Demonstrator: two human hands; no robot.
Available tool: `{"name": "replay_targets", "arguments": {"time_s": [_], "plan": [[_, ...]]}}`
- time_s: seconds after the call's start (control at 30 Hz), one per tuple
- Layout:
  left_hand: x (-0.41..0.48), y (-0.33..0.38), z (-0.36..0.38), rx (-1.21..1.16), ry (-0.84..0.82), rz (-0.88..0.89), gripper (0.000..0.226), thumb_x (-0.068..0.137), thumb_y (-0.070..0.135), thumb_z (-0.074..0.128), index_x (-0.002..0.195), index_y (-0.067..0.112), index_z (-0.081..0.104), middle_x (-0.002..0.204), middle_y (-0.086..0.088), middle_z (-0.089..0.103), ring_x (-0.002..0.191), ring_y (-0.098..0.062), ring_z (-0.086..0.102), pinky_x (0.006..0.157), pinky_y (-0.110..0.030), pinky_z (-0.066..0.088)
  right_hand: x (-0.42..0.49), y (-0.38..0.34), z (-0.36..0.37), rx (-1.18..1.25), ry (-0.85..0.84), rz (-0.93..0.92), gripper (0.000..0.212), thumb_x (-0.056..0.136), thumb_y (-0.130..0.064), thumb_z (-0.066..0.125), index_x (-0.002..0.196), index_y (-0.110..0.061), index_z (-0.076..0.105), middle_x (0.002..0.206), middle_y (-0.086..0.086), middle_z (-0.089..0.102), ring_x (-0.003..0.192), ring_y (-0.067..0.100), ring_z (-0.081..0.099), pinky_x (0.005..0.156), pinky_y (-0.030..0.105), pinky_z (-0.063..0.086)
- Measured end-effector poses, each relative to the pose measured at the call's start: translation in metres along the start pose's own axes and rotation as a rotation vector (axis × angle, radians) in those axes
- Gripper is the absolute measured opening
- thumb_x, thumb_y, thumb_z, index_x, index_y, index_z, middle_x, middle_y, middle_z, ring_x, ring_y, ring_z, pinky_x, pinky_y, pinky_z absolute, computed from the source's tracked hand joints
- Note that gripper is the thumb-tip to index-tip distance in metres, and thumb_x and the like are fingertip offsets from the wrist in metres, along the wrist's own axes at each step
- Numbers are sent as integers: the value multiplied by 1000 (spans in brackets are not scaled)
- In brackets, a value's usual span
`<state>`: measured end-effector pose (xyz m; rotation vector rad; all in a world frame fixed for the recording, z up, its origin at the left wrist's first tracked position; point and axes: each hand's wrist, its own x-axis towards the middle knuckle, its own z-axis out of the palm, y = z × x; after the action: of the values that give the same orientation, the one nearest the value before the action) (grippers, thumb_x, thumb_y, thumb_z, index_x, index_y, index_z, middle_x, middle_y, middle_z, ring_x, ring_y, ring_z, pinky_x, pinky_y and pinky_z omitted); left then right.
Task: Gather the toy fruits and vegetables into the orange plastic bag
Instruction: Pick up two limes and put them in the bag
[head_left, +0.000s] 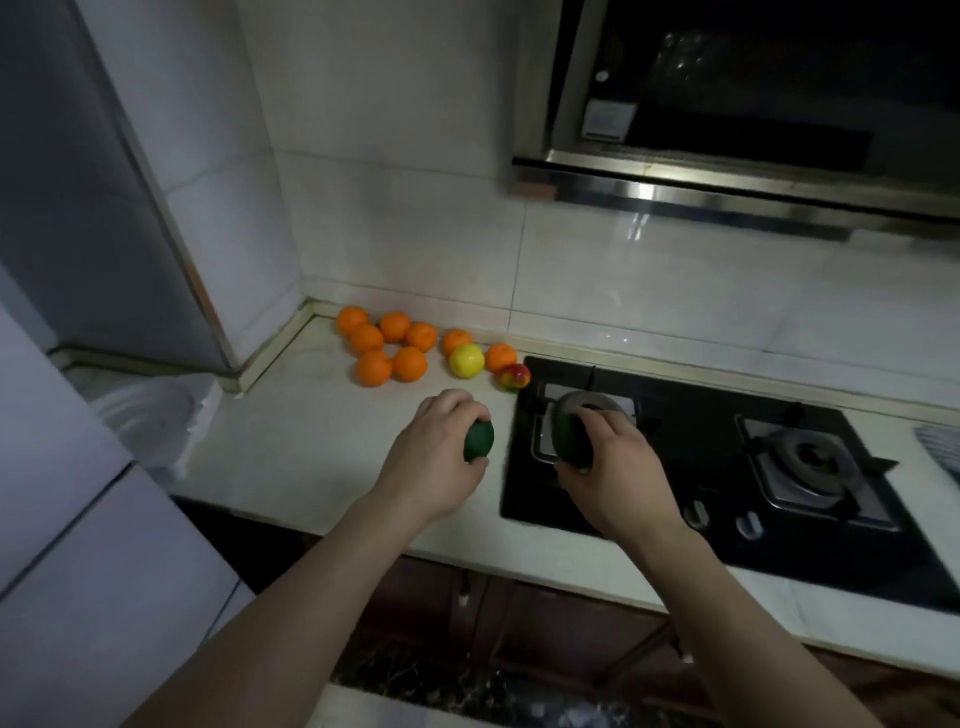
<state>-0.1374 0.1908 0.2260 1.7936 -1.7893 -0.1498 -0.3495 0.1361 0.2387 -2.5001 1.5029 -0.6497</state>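
My left hand (439, 457) grips a small dark green toy fruit (479, 440) just above the white counter. My right hand (613, 467) grips a larger dark green toy fruit (567, 439) over the left edge of the black stove. Farther back on the counter lie several toy oranges (387, 345), a yellow toy fruit (466, 360) and a red and yellow toy fruit (513, 376). No orange plastic bag is in view.
A black gas stove (675, 493) with two burners fills the right side of the counter (291, 447). A range hood (727, 104) hangs above it. A grey fridge (78, 208) stands at the left, with a white lidded bin (150, 415) beside the counter's end.
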Motion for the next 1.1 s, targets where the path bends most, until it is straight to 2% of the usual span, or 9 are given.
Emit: {"name": "replay_targets", "arguments": {"time_s": [0.13,0.47,0.73,0.93,1.1], "plan": [[11,38,16,-30,-14,71,45,77,25,75,116,25,55,126,12,45,115,-11,42,88,-25,42,-21,30,-28,23,38,75,64,81,-32,69,139,-15,45,127,5,53,112,25,53,92,35,49],[31,201,101,-93,-137,263,48,80,28,74,123,25,53,130,12,43,124,-13,40,101,-31,41,-110,164,-126,-68,133,289,64,84,-35,68,140,-16,42,130,2,51,115,23,51,94,32,46],[34,336,170,-139,-177,401,48,80,26,73,124,24,53,131,12,43,121,-12,40,96,-24,38,-179,270,-197,-125,202,442,61,80,-32,70,134,-15,47,122,4,53,110,26,53,91,33,44],[38,422,219,-209,-263,515,50,82,30,72,127,25,52,134,12,41,126,-11,37,103,-29,39,-232,325,-242,-169,254,587,63,80,-33,70,135,-13,47,123,6,53,112,26,51,91,33,42],[49,485,257,-281,-320,627,46,80,29,72,122,27,53,130,13,43,122,-10,38,102,-30,39,-264,365,-269,-218,284,716,66,82,-36,68,139,-16,43,128,2,51,117,21,48,93,30,41]]}}
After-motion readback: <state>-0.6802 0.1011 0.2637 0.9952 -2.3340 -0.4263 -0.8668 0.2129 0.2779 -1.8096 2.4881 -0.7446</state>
